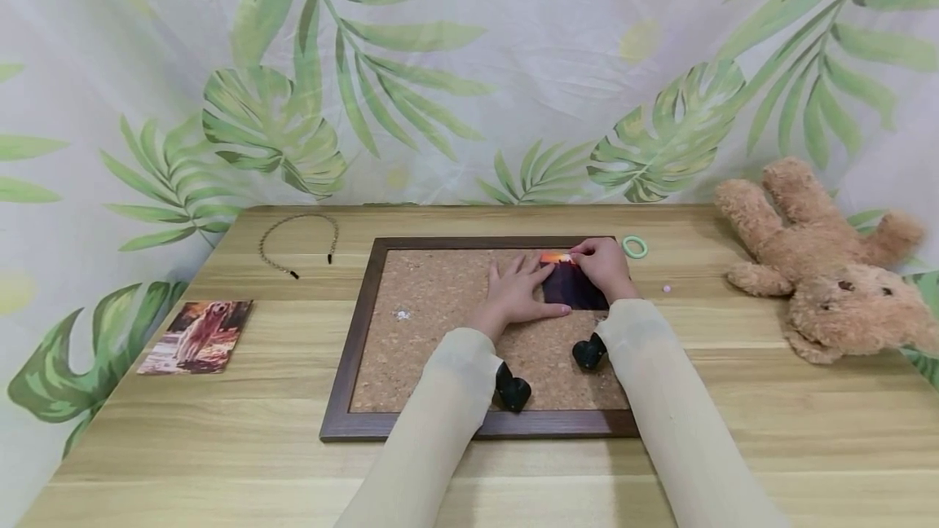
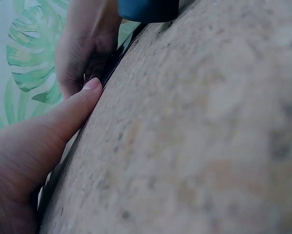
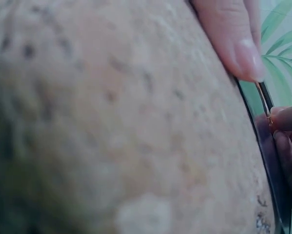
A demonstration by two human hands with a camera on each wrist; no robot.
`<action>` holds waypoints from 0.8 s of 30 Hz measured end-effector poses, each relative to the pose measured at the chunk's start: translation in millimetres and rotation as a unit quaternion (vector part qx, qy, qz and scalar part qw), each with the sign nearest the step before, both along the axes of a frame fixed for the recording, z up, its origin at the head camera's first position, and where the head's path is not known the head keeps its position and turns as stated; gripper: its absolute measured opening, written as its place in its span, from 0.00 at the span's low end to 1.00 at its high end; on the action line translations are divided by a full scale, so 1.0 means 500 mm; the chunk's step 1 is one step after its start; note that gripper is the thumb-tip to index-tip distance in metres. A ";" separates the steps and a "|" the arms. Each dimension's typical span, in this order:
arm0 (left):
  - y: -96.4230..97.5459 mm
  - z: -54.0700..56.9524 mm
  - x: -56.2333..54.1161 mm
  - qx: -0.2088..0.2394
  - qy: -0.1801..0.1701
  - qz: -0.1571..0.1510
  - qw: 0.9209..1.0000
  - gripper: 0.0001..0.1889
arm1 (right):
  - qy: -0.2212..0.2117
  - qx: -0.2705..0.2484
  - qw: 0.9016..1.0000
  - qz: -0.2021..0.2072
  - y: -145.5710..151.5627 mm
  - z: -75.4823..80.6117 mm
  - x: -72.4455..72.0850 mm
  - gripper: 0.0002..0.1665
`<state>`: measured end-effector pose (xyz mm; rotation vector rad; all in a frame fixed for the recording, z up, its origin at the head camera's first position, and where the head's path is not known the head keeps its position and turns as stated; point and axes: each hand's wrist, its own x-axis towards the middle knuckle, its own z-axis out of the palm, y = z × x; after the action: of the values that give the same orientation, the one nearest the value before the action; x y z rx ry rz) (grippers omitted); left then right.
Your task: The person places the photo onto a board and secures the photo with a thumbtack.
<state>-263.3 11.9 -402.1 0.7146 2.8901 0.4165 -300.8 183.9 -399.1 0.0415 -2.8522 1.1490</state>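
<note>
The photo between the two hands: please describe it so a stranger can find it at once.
On the table lies a brown-framed corkboard. Toward its upper right, between the left hand and right hand, lies the photo. Unlike the dog photo, it is mostly dark, with an orange top.

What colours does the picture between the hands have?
The picture is mostly very dark, with orange along its top; the head view shows it best.

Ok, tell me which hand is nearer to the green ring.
Right. The right hand is just left of the green ring; the left hand is farther left, at the dark photo's left edge.
</note>
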 end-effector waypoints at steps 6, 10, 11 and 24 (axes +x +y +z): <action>0.004 0.001 0.002 -0.003 0.001 -0.002 1.000 0.43 | 0.000 0.011 1.000 0.003 0.003 0.003 0.004 0.09; 0.005 -0.001 0.003 -0.002 -0.007 -0.001 1.000 0.43 | -0.004 0.027 1.000 0.005 0.003 0.006 0.008 0.09; 0.005 -0.001 0.003 -0.003 -0.008 -0.001 1.000 0.43 | -0.007 0.030 1.000 0.004 0.002 0.006 0.009 0.09; 0.002 0.002 0.002 -0.006 0.000 0.006 1.000 0.43 | 0.032 -0.029 0.999 -0.015 0.003 -0.010 0.007 0.12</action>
<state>-262.5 12.6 -400.9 0.6945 2.8954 0.3999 -297.1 185.2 -404.3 0.0305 -2.7530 1.2027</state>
